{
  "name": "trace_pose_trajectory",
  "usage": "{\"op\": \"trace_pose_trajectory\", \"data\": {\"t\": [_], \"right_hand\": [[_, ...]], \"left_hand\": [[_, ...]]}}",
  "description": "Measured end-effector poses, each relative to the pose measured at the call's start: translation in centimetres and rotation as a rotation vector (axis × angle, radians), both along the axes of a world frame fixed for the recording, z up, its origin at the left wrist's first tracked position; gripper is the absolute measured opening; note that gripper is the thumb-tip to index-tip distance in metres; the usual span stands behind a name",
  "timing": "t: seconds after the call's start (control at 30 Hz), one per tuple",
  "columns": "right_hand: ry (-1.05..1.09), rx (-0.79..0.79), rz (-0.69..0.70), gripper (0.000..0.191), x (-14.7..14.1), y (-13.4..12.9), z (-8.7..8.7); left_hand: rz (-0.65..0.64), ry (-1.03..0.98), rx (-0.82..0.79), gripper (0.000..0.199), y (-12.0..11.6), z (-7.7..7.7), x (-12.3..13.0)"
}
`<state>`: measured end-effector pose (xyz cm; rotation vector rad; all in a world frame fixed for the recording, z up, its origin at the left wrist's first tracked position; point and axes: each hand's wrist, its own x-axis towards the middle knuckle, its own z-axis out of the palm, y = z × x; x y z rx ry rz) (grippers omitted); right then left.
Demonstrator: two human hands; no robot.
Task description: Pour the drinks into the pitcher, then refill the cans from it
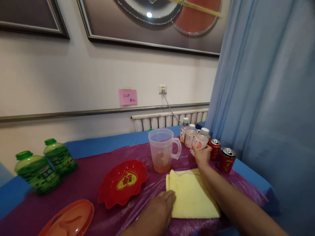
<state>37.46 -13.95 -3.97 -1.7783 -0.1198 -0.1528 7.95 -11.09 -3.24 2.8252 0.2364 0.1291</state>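
Note:
Around the lower part of a clear plastic bottle with a white cap and a fruit-patterned label, my right hand is closed. The bottle stands at the right back of the table. My left hand lies flat at the left edge of a folded yellow towel, fingertips touching it. Just behind the towel stands a translucent measuring jug with some amber liquid at its bottom. Two more bottles, one white-capped and one with a green-banded neck, stand beside the held bottle.
Two red drink cans stand right of my right hand. A red scalloped plate, an orange lid and two green jugs are to the left. Purple plastic sheeting covers the blue cloth. A curtain hangs at right.

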Motion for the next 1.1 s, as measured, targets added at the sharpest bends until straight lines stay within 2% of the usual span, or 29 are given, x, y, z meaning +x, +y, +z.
{"op": "trace_pose_trajectory", "data": {"t": [0.1,0.17,0.3,0.43,0.53,0.6,0.67,0.77,0.83,0.9,1.0,1.1], "right_hand": [[-0.057,0.139,0.065,0.069,-2.2,-1.8,0.8],[-0.097,0.215,0.156,0.068,-4.4,-2.9,1.2],[-0.135,0.379,0.465,0.061,-9.8,-4.3,1.5],[-0.135,0.386,0.817,0.059,-13.9,-4.4,1.0],[-0.122,0.388,1.043,0.058,-15.0,-4.1,0.1],[-0.112,0.401,1.158,0.059,-15.1,-3.9,-0.4],[-0.099,0.394,1.255,0.061,-14.9,-3.9,-0.7],[-0.100,0.355,1.370,0.065,-14.8,-4.2,-0.7],[-0.104,0.320,1.434,0.066,-14.9,-4.4,-0.5],[-0.098,0.291,1.468,0.067,-15.0,-4.5,-0.4],[-0.097,0.264,1.463,0.067,-15.0,-4.5,-0.3],[-0.126,0.238,1.424,0.065,-15.0,-4.4,-0.3]], "left_hand": [[-0.021,0.014,0.028,0.042,-0.9,0.8,-0.5],[0.031,0.011,0.062,0.035,-1.4,1.3,-0.6],[0.140,0.072,0.044,0.027,-2.4,1.9,-0.3],[0.075,0.011,-0.126,0.043,-2.8,2.9,-1.7],[0.109,-0.167,-0.191,0.032,-2.1,3.9,-3.6],[0.231,-0.386,-0.160,0.028,-0.9,4.9,-4.5],[0.334,-0.586,-0.155,0.036,0.6,6.2,-4.9],[0.311,-0.653,-0.342,0.060,2.5,8.5,-4.4],[0.234,-0.599,-0.505,0.058,3.3,9.7,-3.8],[0.192,-0.542,-0.590,0.048,3.7,10.4,-3.4],[0.221,-0.565,-0.629,0.039,4.1,10.2,-2.9],[0.321,-0.694,-0.677,0.038,4.3,9.0,-2.7]]}}
